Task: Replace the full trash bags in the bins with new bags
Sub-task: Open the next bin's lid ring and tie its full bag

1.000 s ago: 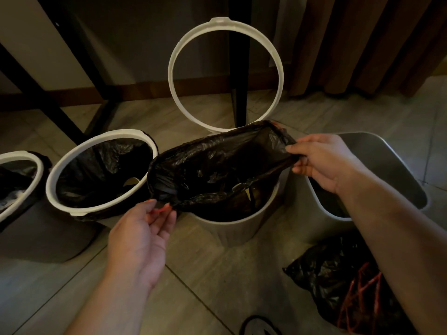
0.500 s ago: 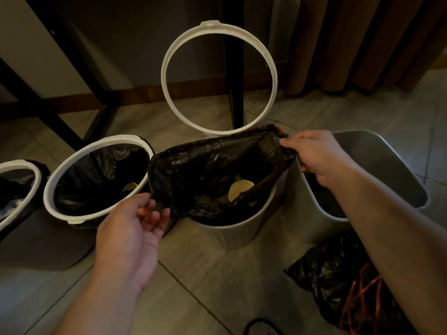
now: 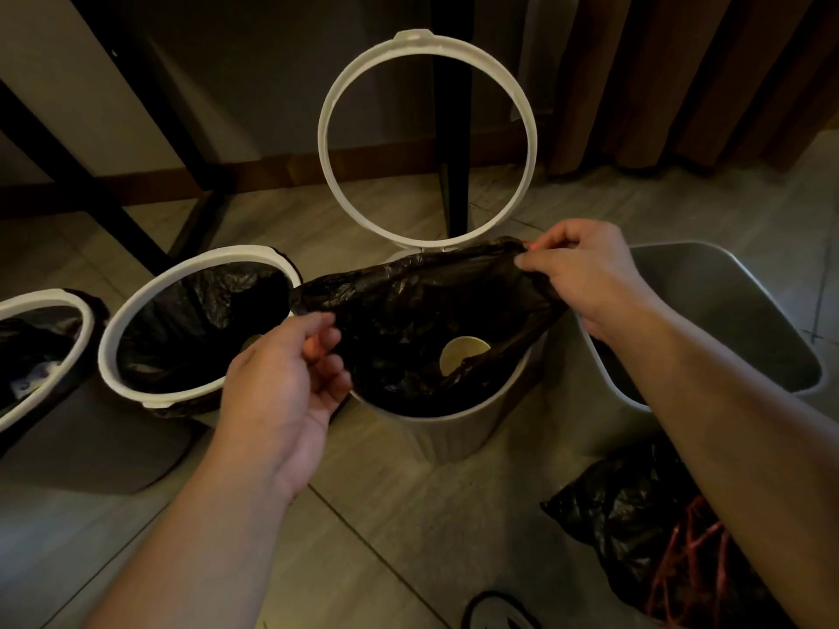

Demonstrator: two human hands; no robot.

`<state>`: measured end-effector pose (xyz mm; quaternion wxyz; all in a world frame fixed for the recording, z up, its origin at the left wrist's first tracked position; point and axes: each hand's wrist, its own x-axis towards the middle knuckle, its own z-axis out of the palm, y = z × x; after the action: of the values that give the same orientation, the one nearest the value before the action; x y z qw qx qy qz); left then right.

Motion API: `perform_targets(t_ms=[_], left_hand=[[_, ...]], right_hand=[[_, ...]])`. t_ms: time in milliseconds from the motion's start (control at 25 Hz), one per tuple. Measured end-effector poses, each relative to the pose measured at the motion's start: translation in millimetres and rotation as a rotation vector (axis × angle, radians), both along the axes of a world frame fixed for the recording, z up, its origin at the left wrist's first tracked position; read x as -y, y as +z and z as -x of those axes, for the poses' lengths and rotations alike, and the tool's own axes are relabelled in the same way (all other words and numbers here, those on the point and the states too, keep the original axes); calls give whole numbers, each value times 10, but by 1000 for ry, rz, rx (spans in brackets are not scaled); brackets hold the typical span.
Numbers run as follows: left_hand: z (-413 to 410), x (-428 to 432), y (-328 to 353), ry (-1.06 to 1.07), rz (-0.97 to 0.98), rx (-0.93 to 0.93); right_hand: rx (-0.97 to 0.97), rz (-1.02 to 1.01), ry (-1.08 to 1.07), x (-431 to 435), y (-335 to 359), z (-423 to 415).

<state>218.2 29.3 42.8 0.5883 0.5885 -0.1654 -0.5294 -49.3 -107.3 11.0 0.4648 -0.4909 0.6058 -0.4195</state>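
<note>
1. On my remote feed, the black bag (image 3: pixel 408 306) hung stretched over the mouth of the middle round bin (image 3: pixel 454 429). Its lower part dropped inside the bin, and its upper edge was lifted above the rim.
2. I watched the left hand (image 3: pixel 281 379) pinch the bag's near-left edge between thumb and curled fingers, just in front of the bin.
3. The right hand (image 3: pixel 585 274) pinched the far-right edge with its fingertips, held higher than the left, so the opening slanted towards me.
4. Through the opening I saw a pale round disc (image 3: pixel 463 354) low in the bin. I could not tell what it was.
5. The bin's white ring lid (image 3: pixel 411 38) stood upright behind the bag, hinged at the far rim.
6. Just left of this bin sat a second round bin (image 3: pixel 227 257) with its white ring down over a black liner. A third one (image 3: pixel 45 296), also lined, stood further left and was cut off by the edge of the picture.
7. Right of the middle bin, close beside it, stood a grey rectangular bin (image 3: pixel 726 301).
8. A filled black bag (image 3: pixel 635 515) with red strands showing lay on the tiled floor (image 3: pixel 408 515) at the near right, under the right forearm.
9. Dark table legs (image 3: pixel 449 129) and a brown curtain (image 3: pixel 681 84) stood behind it all.
</note>
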Motion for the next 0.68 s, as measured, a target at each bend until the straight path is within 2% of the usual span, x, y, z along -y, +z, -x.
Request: perform_targets(t_ms=[280,480,680], left_hand=[[237,150,389,-127,98,20],[510,330,639,-324,53,68],[621,412,701,-384,52,38]], right_hand=[[83,214,22,-193,430,-178],[137,289,189,-342,642,-387],[0,431,375,-494,703,-507]])
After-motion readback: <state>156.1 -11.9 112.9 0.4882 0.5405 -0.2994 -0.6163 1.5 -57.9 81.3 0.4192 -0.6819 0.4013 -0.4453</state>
